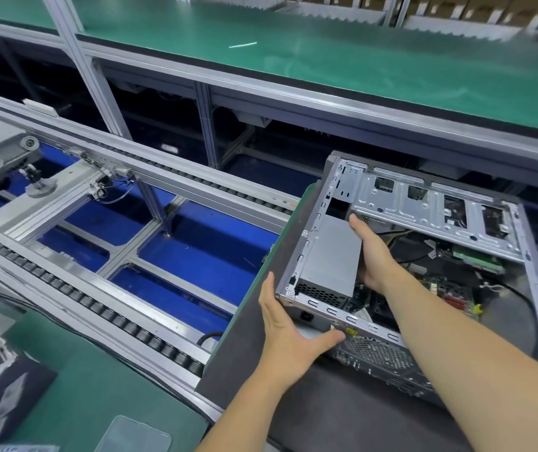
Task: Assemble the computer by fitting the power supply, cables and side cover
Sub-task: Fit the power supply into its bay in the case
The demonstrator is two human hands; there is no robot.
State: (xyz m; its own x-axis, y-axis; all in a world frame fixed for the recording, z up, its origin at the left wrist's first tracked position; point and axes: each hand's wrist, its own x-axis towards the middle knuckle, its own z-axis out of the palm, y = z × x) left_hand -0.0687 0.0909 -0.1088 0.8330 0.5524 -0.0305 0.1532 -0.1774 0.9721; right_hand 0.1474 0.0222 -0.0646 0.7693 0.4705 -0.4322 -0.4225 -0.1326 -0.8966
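power supply (327, 256) lying flat, long axis front-to-back in case (533, 288)

No readable text, brand, number or sign anywhere; only a small white sticker on the rim of the computer case (305, 233), print too blurred to make out, and a pale label deep behind the drive bracket (430, 203), likewise illegible
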